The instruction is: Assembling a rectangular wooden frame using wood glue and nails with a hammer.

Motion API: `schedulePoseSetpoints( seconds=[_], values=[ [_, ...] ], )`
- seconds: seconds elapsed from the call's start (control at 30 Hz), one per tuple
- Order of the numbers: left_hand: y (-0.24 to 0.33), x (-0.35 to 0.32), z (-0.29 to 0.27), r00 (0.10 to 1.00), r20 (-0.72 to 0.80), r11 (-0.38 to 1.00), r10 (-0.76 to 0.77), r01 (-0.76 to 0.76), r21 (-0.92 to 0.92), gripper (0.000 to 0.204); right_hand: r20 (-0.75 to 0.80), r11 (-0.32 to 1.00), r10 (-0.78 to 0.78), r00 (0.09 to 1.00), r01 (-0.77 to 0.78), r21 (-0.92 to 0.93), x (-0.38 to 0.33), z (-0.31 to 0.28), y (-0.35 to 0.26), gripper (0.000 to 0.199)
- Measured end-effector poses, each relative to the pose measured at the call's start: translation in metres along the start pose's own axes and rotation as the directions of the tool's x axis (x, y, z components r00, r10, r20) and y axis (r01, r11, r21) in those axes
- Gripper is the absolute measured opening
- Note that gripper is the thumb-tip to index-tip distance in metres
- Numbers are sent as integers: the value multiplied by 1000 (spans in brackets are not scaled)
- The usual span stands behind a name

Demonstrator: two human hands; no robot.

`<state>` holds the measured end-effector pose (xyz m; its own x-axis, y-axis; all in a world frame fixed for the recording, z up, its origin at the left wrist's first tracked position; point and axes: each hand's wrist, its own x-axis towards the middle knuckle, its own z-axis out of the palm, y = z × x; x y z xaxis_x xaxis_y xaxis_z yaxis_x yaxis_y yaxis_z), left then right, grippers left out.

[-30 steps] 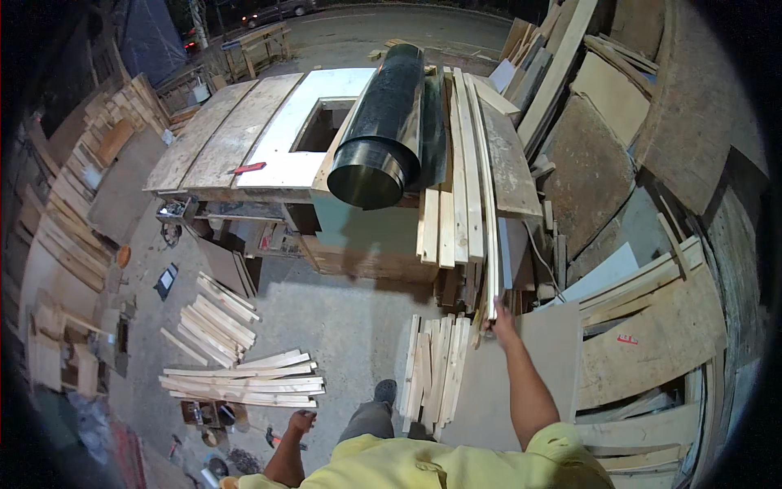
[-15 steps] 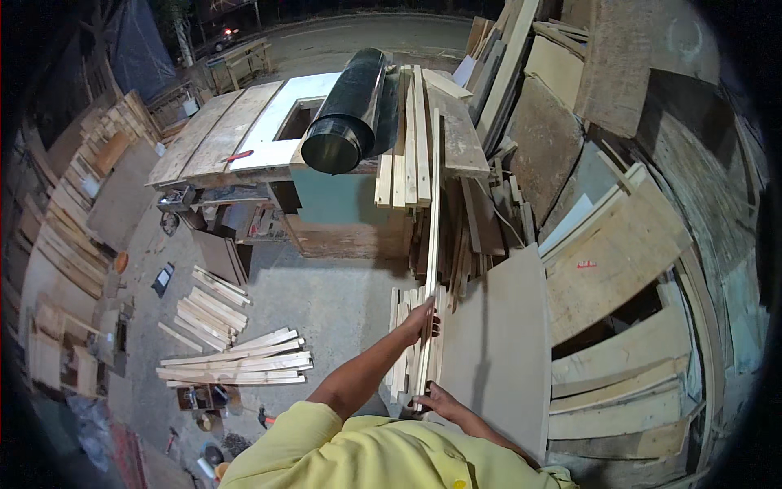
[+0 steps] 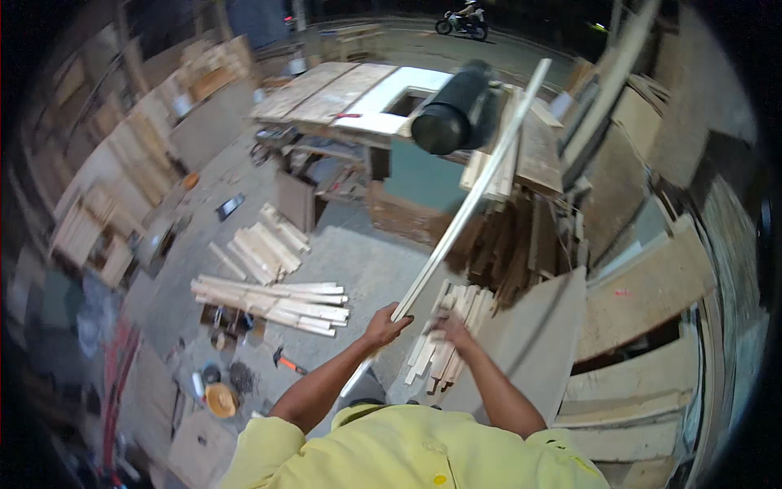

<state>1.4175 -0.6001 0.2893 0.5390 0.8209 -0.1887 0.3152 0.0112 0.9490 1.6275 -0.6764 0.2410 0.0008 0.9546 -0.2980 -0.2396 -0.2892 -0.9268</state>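
My left hand (image 3: 384, 328) is closed around a long, pale wooden strip (image 3: 458, 224), near its lower end. The strip slants up to the right, its far end in front of the workbench and above the floor. It may be two thin pieces side by side. To the right of the strip, and apart from it, is my right hand (image 3: 452, 332), its fingers smeared by motion. Below and behind that hand, several short wooden strips (image 3: 446, 359) lie in a pile on the floor.
A workbench (image 3: 318, 91) with a black roll (image 3: 456, 110) and more strips on top stands ahead. Cut strips (image 3: 281, 303) lie on the floor at left, near a hammer (image 3: 289, 361) and an orange bowl (image 3: 221, 401). Wooden boards (image 3: 643, 301) lean at right. A motorbike (image 3: 462, 27) is on the road.
My right hand has let go of the strip's lower end and moved up and away. The strip has tilted to the right in my left hand, and the view has turned.
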Motion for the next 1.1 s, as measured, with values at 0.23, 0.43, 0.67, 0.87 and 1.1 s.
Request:
schedulePoseSetpoints(
  seconds=[0.23, 0.43, 0.67, 0.87, 1.1],
  values=[
    [-32, -114, -49, 910, -344, 973, 233, -217, 84, 30, -103, 816, -499, 861, 506, 279, 39, 163, -184, 50],
    [-89, -185, -132, 801, -454, 882, 391, -185, 433, 60, 176, 824, -550, 816, 496, 276, 33, 365, -176, 42],
    [-275, -408, -202, 635, -609, 864, -475, 466, -188, 47, 430, 767, -439, 789, 578, -277, 107, 492, -71, 22],
    [-350, -571, -233, 168, -813, 806, -558, 342, -483, 27, 582, 574, -200, 788, 576, -582, 139, 518, 46, 22],
    [-347, -535, -368, 194, -868, 888, -458, 142, -437, 27, 560, 695, -35, 828, 423, -581, 161, 569, 122, 24]
  ],
)
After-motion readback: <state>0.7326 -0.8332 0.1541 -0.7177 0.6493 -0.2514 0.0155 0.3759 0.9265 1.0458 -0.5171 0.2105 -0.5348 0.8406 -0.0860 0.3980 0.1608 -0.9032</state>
